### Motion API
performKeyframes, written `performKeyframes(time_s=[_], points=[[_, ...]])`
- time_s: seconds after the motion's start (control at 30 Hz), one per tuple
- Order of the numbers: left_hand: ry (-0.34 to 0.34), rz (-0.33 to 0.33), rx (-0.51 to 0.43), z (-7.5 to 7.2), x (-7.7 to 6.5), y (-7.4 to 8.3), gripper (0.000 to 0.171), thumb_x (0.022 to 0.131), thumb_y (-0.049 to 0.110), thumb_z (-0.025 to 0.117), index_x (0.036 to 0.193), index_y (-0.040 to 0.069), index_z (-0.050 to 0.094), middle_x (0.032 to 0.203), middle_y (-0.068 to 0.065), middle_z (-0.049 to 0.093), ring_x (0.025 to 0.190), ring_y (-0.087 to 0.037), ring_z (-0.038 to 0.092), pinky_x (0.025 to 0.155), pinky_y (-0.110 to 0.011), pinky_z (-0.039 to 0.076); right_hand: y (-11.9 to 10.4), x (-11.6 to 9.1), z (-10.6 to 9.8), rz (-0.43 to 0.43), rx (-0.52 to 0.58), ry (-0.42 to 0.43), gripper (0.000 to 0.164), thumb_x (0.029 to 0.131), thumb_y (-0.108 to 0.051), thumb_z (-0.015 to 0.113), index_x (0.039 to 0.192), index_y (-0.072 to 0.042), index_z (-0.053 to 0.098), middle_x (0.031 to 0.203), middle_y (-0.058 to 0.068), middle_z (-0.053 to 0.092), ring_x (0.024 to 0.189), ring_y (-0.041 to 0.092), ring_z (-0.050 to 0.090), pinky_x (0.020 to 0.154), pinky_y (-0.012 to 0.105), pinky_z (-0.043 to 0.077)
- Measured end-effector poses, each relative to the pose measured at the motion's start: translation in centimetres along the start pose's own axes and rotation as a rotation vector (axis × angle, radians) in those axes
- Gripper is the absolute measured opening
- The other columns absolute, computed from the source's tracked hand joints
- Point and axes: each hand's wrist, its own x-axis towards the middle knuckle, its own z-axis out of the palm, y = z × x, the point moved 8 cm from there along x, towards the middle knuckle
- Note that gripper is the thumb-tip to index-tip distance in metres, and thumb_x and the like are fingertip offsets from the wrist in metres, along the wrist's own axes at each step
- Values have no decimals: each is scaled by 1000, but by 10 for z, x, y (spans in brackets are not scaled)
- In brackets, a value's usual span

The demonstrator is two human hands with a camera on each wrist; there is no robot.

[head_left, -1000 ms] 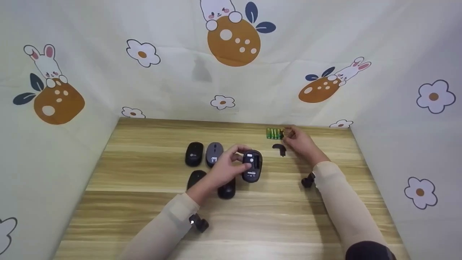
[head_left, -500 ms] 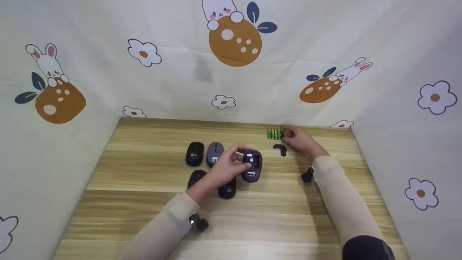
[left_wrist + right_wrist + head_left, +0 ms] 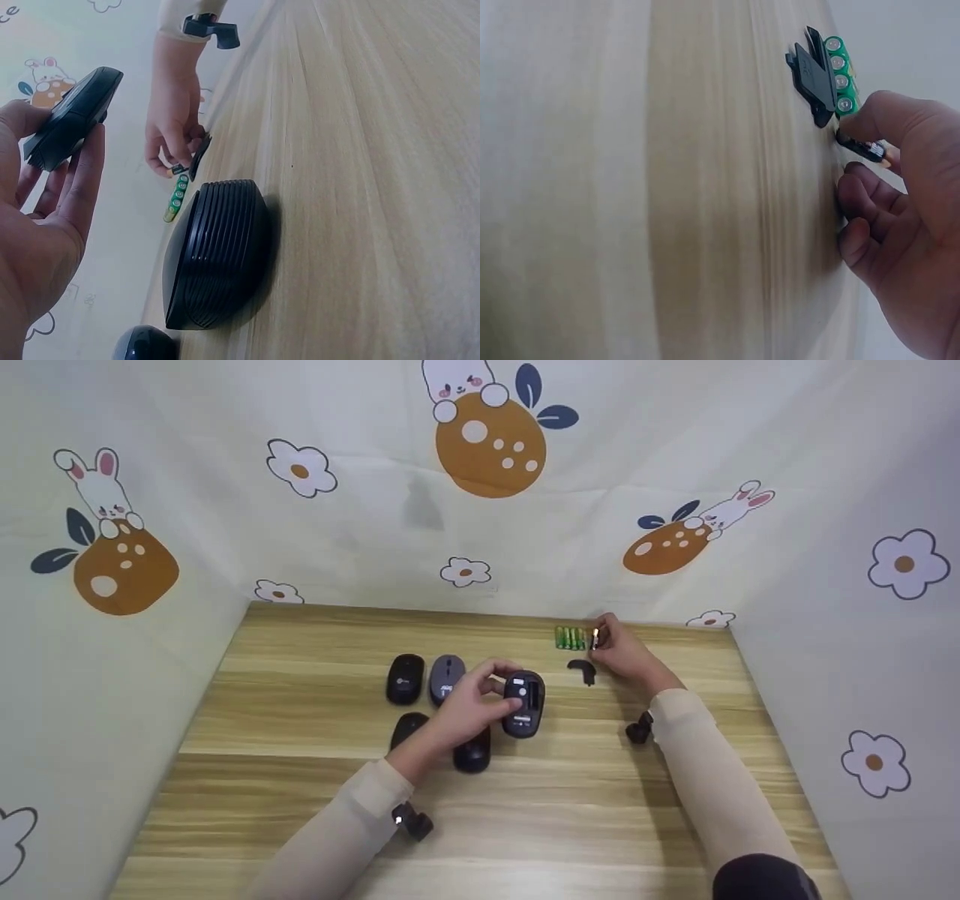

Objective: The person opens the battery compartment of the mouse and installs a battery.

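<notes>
My left hand holds a black computer mouse above the table, its underside toward the head camera. The battery slot in that underside lies uncovered, with no battery showing in it. At the back right, my right hand pinches a black battery with a copper-coloured end between thumb and finger. Just left of those fingers stands a row of several green batteries. A black battery cover lies on the table right in front of the row, close to the right hand.
Several more mice rest on the wooden table left of centre: a black one, a grey one and others partly hidden by my left arm. Behind the table rises a patterned cloth wall.
The black and copper battery has come away from the right end of the green row, moving slightly right in my right hand's fingers. The left hand and its mouse have stayed put.
</notes>
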Motion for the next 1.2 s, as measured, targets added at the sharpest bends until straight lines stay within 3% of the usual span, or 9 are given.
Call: performKeyframes(time_s=[0.27, 0.53, 0.77, 1.03, 1.2], points=[[-4, -11, 15, -1, 0, 0, 50, 97, 4, 80, 143, 6, 63, 141, -15, 61, 117, -41, 69, 89, -38, 66, 5, -6, 3, 5, 87, 53, 53, 98, 10, 65, 145, -1, 44, 119, 16, 57, 94, 25, 54, 77, 29, 47], [-3, -17, 19, -2, 0, 1, 49, 98, 5, 81, 143, 7, 63, 139, -14, 62, 116, -34, 70, 89, -37, 66, 7, -14, -3, -25, 123, 195, 54, 96, 9, 66, 145, -3, 45, 114, 16, 60, 95, 26, 61, 79, 29, 51], [-8, 1, -4, -1, 1, 4, 52, 96, 4, 80, 145, 5, 62, 141, -15, 61, 111, -26, 71, 86, -36, 66, -1, -22, -8, -63, 283, 305, 50, 97, 12, 67, 141, 2, 44, 111, 21, 61, 93, 28, 60, 75, 24, 53], [0, -9, -4, -2, 0, 1, 52, 96, 3, 81, 144, 6, 63, 142, -15, 60, 111, -27, 70, 88, -37, 66, -15, -35, -2, -75, 397, 329, 43, 98, 16, 64, 136, 2, 47, 109, 25, 61, 92, 24, 59, 73, 22, 52], [3, -11, -5, -2, -2, 1, 52, 96, 4, 81, 144, 6, 63, 142, -14, 60, 111, -27, 70, 89, -39, 66, -33, -46, 1, -101, 454, 340, 39, 97, 16, 67, 130, 0, 53, 104, 20, 61, 91, 19, 60, 75, 21, 52]])
